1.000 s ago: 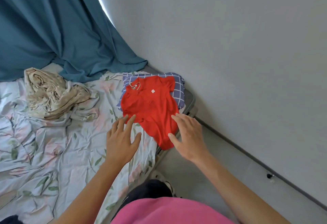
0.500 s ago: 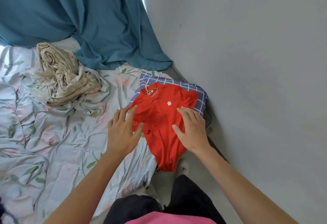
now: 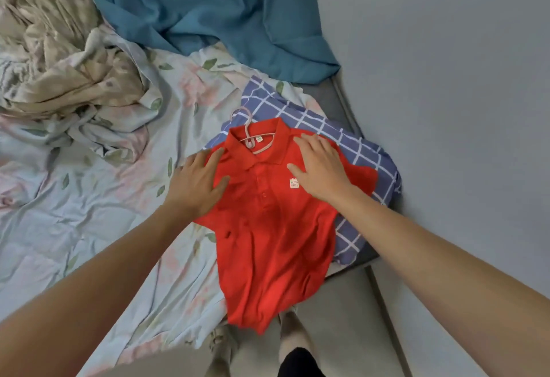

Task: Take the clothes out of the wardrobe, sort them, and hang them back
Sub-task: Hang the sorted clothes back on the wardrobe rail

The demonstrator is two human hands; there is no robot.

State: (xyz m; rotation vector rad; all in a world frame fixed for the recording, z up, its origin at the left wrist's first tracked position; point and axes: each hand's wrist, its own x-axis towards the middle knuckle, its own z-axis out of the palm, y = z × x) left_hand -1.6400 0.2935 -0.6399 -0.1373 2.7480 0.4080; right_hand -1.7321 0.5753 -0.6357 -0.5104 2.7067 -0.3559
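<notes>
A red polo shirt (image 3: 273, 234) on a pale pink hanger (image 3: 246, 129) lies face up at the bed's corner, its upper part over a blue checked pillow (image 3: 351, 144) and its hem hanging past the bed edge. My left hand (image 3: 196, 186) lies flat with spread fingers on the shirt's left shoulder and sleeve. Flat on the right chest, beside the collar and a small white logo patch, rests my right hand (image 3: 320, 168). Neither hand holds anything.
A floral bedsheet (image 3: 89, 213) covers the bed, with a crumpled beige blanket (image 3: 59, 58) at the upper left. A teal curtain (image 3: 214, 10) drapes onto the bed's far end. A grey wall (image 3: 446, 79) runs close along the right, with floor below.
The view has come closer and tilted down over the shirt. Both hands slid up from the shirt's lower part to its shoulders and chest near the collar.
</notes>
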